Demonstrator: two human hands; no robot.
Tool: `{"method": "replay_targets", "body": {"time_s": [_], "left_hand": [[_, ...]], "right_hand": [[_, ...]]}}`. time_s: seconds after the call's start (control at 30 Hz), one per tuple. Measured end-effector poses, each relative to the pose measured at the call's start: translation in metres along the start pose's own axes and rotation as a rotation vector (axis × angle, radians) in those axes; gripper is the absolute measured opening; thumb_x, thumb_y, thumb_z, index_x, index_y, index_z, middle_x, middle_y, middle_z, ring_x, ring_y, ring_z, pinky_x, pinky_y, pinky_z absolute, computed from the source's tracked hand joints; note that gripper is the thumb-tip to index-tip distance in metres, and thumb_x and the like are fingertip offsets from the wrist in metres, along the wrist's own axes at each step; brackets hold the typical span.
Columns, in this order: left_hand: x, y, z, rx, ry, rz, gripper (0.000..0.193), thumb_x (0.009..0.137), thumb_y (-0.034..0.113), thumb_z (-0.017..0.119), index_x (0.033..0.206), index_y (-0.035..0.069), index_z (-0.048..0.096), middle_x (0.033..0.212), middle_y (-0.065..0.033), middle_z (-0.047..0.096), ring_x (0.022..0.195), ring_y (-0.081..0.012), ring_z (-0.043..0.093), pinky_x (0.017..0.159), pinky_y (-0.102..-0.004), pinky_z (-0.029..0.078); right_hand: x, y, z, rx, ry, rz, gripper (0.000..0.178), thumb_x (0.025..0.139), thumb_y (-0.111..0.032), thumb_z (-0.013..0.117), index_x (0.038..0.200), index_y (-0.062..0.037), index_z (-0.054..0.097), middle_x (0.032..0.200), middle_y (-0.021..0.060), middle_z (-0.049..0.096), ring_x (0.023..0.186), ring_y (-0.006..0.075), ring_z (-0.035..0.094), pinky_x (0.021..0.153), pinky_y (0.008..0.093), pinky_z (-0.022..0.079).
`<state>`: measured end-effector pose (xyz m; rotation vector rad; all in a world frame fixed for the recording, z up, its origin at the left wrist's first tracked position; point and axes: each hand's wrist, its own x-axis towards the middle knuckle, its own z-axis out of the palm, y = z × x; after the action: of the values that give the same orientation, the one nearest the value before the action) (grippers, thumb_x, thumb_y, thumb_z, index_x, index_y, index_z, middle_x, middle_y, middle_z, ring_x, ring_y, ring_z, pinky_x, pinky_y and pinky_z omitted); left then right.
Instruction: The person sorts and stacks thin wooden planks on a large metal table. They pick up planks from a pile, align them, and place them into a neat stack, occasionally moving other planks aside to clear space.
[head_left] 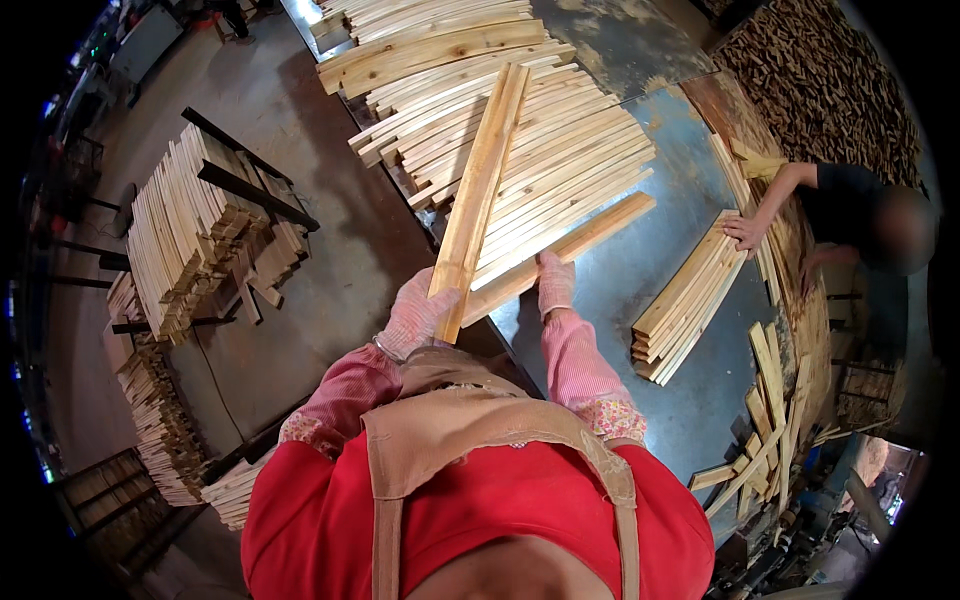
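Observation:
My left hand, in a pink-and-white knit glove, grips the near end of a long wooden board, which slants up and away over the other pieces. My right hand, gloved alike, is closed at the near edge of a second wooden board. This second board lies low across the metal table, and its left end meets the first board near my left hand. Beneath and beyond them spreads a row of light wooden strips laid side by side. My right fingertips are partly hidden.
Across the metal table, a co-worker's hand rests on a stack of boards. Loose offcuts lie at the right edge. To my left on the floor, a black metal rack holds stacked strips.

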<state>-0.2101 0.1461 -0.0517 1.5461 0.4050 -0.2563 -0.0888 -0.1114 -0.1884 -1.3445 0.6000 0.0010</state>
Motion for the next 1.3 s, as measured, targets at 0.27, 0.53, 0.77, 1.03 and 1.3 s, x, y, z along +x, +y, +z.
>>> {"method": "replay_targets", "body": {"time_s": [0.27, 0.53, 0.77, 1.03, 1.3], "left_hand": [[0.023, -0.007, 0.014, -0.030, -0.033, 0.054, 0.052, 0.103, 0.030, 0.069, 0.142, -0.002, 0.063, 0.122, -0.0119, 0.075, 0.112, -0.0181, 0.069, 0.100, -0.0331, 0.054], [0.041, -0.007, 0.126, -0.084, -0.312, 0.137, 0.049, 0.110, 0.038, 0.059, 0.141, 0.000, 0.061, 0.110, -0.0178, 0.076, 0.103, -0.0310, 0.075, 0.094, -0.0393, 0.057], [0.034, 0.031, 0.223, 0.690, -0.681, 0.445, 0.052, 0.104, 0.045, 0.060, 0.131, 0.003, 0.070, 0.122, -0.0234, 0.074, 0.113, -0.0418, 0.070, 0.101, -0.0471, 0.054], [0.167, -0.057, 0.279, 1.166, -0.036, 0.966, 0.059, 0.091, 0.036, 0.075, 0.138, 0.003, 0.064, 0.142, -0.0232, 0.061, 0.133, -0.0425, 0.055, 0.113, -0.0537, 0.043], [0.159, -0.045, 0.289, 1.326, -0.039, 0.768, 0.065, 0.092, 0.040, 0.075, 0.147, 0.008, 0.059, 0.159, -0.0177, 0.051, 0.149, -0.0388, 0.044, 0.121, -0.0534, 0.035]], "right_hand": [[-0.006, -0.056, 0.007, -0.950, -0.423, 0.170, 0.097, 0.103, -0.069, 0.047, 0.158, 0.0091, 0.034, 0.141, 0.0319, 0.061, 0.132, 0.0421, 0.059, 0.113, 0.0438, 0.045], [-0.180, -0.098, -0.056, -0.185, -0.393, 0.127, 0.066, 0.108, -0.053, 0.063, 0.152, -0.0035, 0.056, 0.105, 0.0035, 0.072, 0.083, 0.0117, 0.066, 0.074, 0.0278, 0.058], [-0.186, -0.091, -0.168, 0.053, 0.118, 0.043, 0.059, 0.104, -0.029, 0.074, 0.153, -0.0009, 0.056, 0.119, 0.0042, 0.072, 0.089, 0.0107, 0.068, 0.071, 0.0263, 0.059], [-0.166, -0.085, -0.304, 0.140, 0.438, -0.062, 0.056, 0.104, -0.030, 0.072, 0.151, -0.0005, 0.058, 0.117, 0.0080, 0.074, 0.090, 0.0145, 0.069, 0.070, 0.0277, 0.059], [-0.130, -0.037, -0.449, 0.405, 0.304, 0.464, 0.050, 0.102, -0.050, 0.072, 0.123, -0.0048, 0.069, 0.090, 0.0110, 0.075, 0.065, 0.0216, 0.072, 0.051, 0.0324, 0.057]]}}
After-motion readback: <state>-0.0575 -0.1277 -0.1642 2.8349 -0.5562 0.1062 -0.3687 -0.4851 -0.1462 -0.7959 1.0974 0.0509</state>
